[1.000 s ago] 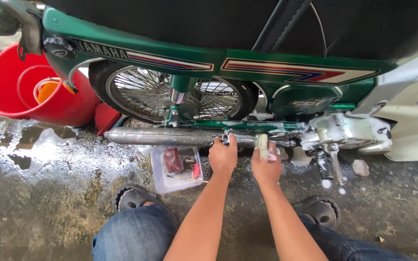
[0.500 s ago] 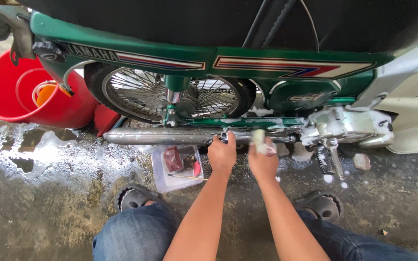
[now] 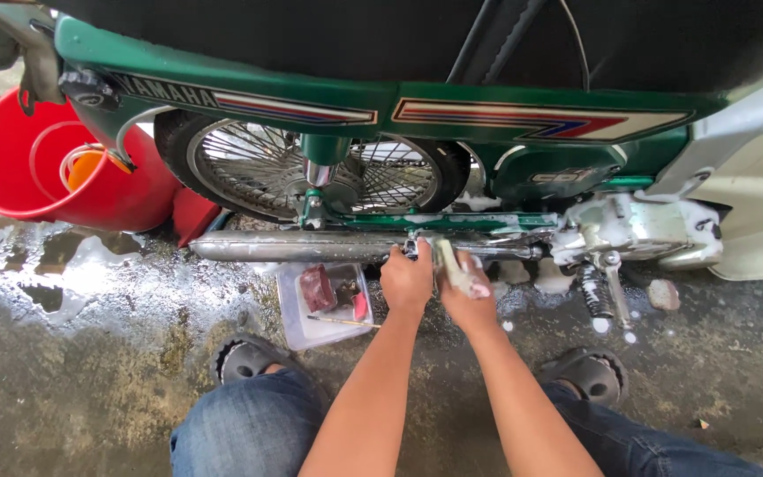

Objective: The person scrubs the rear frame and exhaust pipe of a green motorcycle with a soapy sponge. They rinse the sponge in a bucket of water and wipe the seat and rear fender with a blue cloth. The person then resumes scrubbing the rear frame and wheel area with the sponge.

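A green motorbike (image 3: 311,93) stands side-on in front of me, wet with soap foam. My left hand (image 3: 406,281) grips the chrome exhaust pipe (image 3: 293,246) near the footpeg. Beside it, my right hand (image 3: 470,296) holds a soapy pale brush (image 3: 452,265) against the same spot of the pipe. The spoked rear wheel (image 3: 311,172) sits just above and left of my hands. My knees in blue jeans and dark sandals frame the bottom of the view.
A clear plastic tub (image 3: 324,306) with reddish items lies on the wet concrete left of my hands. A red bucket (image 3: 55,177) stands at far left. The foamy engine and kick lever (image 3: 611,256) are to the right, with a small stone (image 3: 664,294) nearby.
Both hands have stayed at the pipe, shifting slightly as the brush works. The view has moved a little.
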